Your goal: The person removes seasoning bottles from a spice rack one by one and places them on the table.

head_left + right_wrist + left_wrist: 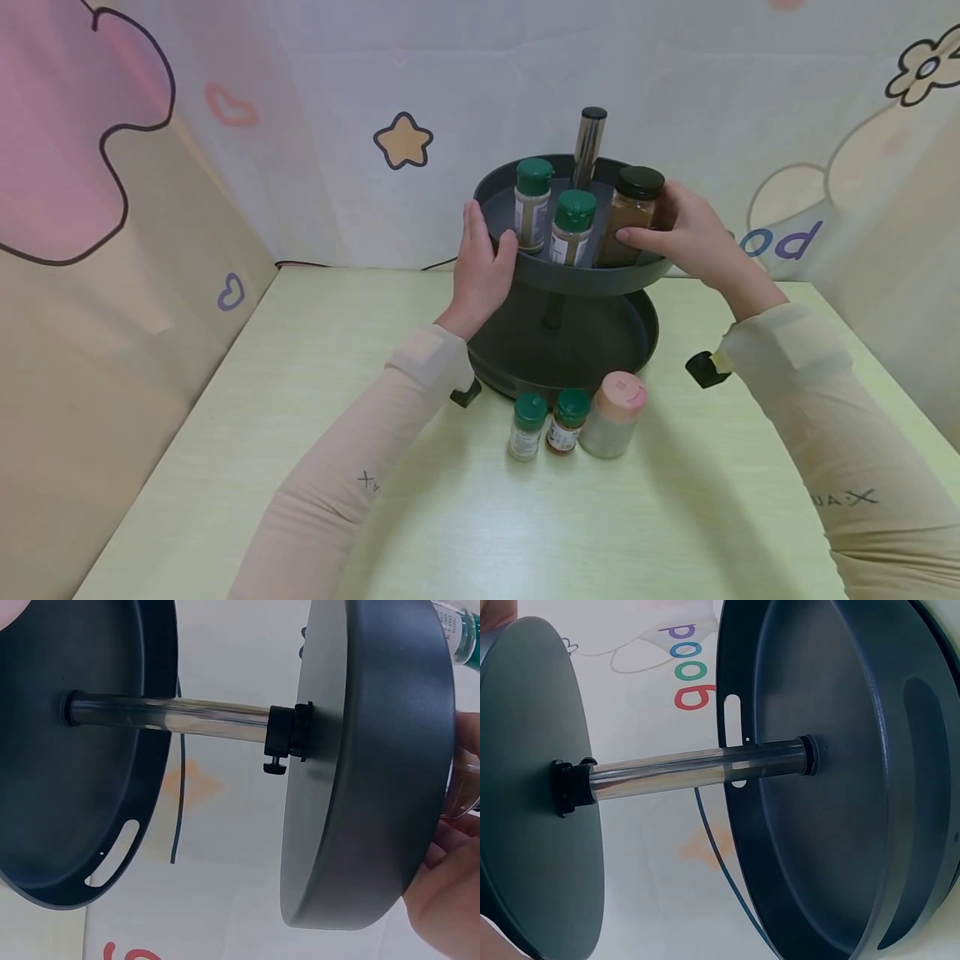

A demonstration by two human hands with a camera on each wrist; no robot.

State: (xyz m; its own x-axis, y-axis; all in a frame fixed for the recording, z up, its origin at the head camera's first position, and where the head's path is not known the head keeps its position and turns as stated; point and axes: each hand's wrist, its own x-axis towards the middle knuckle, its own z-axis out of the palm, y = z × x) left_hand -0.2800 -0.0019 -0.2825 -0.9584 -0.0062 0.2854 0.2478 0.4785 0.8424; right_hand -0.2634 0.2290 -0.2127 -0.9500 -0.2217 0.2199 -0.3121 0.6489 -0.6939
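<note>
My right hand (693,233) grips a squarish jar of brown powder with a black lid (628,221), thumb across its front. The jar stands at the right side of the upper tray (581,279) of a dark two-tier stand; in the right wrist view the fingers are right at the tray's rim. My left hand (483,271) rests against the left side of that tray, fingers straight and pointing up. Two green-capped spice bottles, one farther left (532,208) and one nearer the middle (572,229), stand in the upper tray between my hands.
The lower tray (555,358) sits beneath, joined by a metal pole (697,769). In front of it on the table are two small green-capped bottles, one pale (527,429) and one reddish (566,423), and a pink-lidded jar (611,417). A patterned curtain (337,167) hangs behind.
</note>
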